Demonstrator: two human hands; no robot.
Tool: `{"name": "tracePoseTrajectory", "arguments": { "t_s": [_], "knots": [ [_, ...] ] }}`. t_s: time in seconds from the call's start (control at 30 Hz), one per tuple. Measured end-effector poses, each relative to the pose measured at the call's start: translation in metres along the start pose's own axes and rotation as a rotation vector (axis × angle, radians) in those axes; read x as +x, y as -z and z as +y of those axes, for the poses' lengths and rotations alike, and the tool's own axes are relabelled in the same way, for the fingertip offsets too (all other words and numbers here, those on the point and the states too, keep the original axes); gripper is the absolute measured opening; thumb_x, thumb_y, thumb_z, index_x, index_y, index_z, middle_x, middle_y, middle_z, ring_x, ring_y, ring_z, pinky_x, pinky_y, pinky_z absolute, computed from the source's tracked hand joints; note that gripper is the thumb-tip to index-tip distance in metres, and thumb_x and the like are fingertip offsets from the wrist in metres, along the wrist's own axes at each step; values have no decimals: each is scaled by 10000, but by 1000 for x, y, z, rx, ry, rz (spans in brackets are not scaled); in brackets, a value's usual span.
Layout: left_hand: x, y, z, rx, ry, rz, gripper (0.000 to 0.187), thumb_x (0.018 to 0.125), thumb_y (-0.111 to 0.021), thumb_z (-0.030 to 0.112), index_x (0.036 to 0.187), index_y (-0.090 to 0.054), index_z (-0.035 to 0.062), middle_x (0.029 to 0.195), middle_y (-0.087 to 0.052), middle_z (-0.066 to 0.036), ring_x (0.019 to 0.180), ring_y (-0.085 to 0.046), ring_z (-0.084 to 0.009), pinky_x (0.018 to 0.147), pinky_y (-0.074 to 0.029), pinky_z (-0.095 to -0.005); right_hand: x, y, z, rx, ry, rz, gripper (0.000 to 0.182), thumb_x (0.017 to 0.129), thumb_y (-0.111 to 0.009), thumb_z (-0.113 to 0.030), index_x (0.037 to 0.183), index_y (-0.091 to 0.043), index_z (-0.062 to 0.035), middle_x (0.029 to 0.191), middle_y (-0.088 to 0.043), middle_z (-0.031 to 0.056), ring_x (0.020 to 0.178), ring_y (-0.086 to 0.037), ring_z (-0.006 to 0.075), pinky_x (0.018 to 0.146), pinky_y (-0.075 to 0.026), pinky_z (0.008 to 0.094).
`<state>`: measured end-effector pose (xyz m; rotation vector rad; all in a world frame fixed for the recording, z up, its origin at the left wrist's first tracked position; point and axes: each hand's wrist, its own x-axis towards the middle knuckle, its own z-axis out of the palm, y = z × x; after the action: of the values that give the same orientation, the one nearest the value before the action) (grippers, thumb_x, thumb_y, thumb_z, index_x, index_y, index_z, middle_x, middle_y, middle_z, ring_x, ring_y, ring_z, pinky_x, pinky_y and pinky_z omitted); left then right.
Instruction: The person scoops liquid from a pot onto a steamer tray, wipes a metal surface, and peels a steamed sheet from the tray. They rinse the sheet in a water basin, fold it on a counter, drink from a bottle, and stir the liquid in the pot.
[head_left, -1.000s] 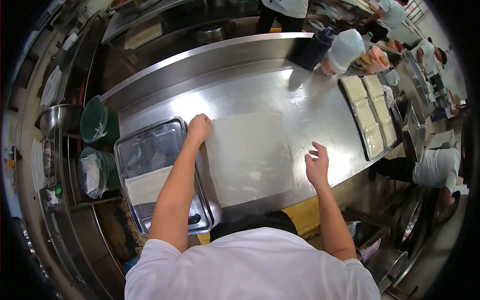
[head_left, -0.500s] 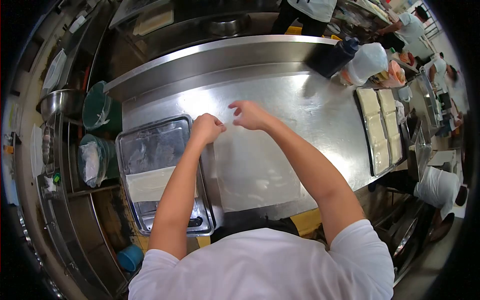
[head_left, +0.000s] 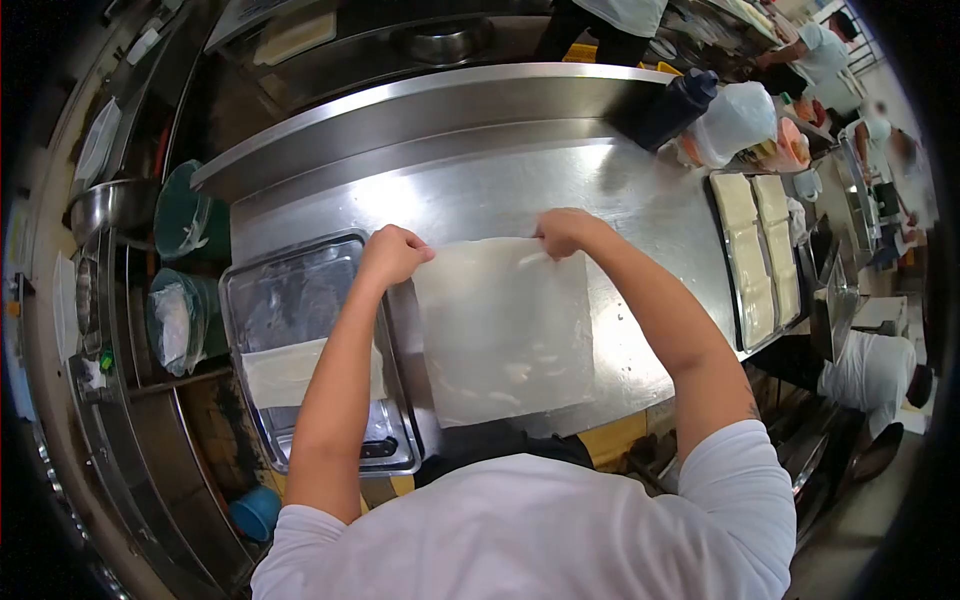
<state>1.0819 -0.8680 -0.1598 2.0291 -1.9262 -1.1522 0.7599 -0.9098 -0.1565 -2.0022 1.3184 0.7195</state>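
Your left hand (head_left: 395, 256) has its thumb and fingers closed on the far left corner of a thin, pale sheet (head_left: 505, 345). Your right hand (head_left: 568, 234) is bent down at the same far edge, towards the right corner; its fingertips are blurred, so you cannot tell whether they grip the sheet or only touch it. The sheet is roughly square and slightly see-through, spread in front of you over the steel table (head_left: 655, 215), with its near edge close to the near side of the table.

Just to the left of the sheet is a metal tray (head_left: 290, 300), with your left forearm passing over it. A pale strip (head_left: 280, 374) lies across the nearer half of that tray. Well apart to the right, a dark tray (head_left: 729, 285) holds two rows of cream-coloured pieces (head_left: 747, 255). At the far right of the table, a dark bottle (head_left: 682, 108) leans beside a whitish container (head_left: 735, 120). Left of the table you have two green bins (head_left: 178, 215), one nearer than the other.
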Motion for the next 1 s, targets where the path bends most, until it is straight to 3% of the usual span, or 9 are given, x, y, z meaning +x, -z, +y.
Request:
{"name": "tracePoseTrajectory", "arguments": {
  "t_s": [0.07, 0.17, 0.4, 0.5, 0.77, 0.87, 0.9, 1.0],
  "knots": [
    [3, -3, 0, 29, 35, -11, 274, 802, -821, 320, 947, -813, 88, 928, -773, -140, 878, -736, -278, 842, -563, -387, -7, -13, 20, -48, 9, 110, 297, 746, -670, -92, 1007, -795, -160, 846, -736, 141, 813, -698, 299, 717, -548, 423],
    [3, -9, -1, 32, 25, 3, 276, 809, -817, 318, 958, -812, 85, 923, -773, -138, 874, -737, -274, 835, -565, -386, -13, -35, 41, -11, 6, 321, 256, 755, -650, -87, 967, -788, -133, 864, -736, 150, 881, -695, 331, 738, -547, 446],
    [-8, -16, -3, -46, -86, 63, 251, 838, -802, 282, 978, -804, 73, 896, -771, -141, 793, -726, -257, 762, -560, -368, -42, -56, 47, 190, -31, 513, 119, 778, -658, -84, 834, -747, -29, 801, -724, 166, 790, -691, 353, 734, -549, 440],
    [-26, -14, 0, -88, -97, 99, 252, 840, -819, 256, 985, -797, 50, 825, -763, -121, 715, -696, -208, 693, -538, -339, -63, -59, 41, 300, -39, 607, 110, 786, -693, -103, 827, -745, -16, 797, -719, 181, 766, -687, 353, 729, -546, 433],
    [-108, -15, -8, -24, -334, 261, 122, 847, -777, 158, 946, -796, 90, 866, -734, -104, 776, -690, -249, 710, -531, -347, -133, -102, 18, 418, -9, 860, 146, 819, -672, -121, 859, -748, -3, 858, -710, 222, 828, -682, 405, 776, -536, 469],
    [-139, -34, -32, 120, -478, 267, 110, 840, -742, 130, 936, -794, 119, 900, -713, -83, 861, -683, -292, 758, -549, -397, -154, -145, 8, 459, -56, 820, 169, 833, -662, -132, 899, -762, -14, 872, -710, 230, 845, -687, 408, 783, -537, 466],
    [-148, -43, -40, 173, -531, 265, 115, 839, -727, 123, 933, -792, 127, 914, -707, -75, 896, -680, -306, 776, -555, -418, -160, -156, 2, 458, -143, 695, 188, 844, -652, -141, 921, -774, -20, 900, -721, 226, 877, -695, 405, 815, -548, 460],
    [-169, -59, -50, 201, -483, 138, 130, 825, -734, 129, 942, -788, 131, 923, -701, -75, 939, -670, -288, 799, -558, -425, -161, -194, 0, 372, -183, 671, 213, 845, -674, -140, 999, -777, -34, 993, -733, 216, 929, -698, 400, 891, -559, 448]
  ]
}}
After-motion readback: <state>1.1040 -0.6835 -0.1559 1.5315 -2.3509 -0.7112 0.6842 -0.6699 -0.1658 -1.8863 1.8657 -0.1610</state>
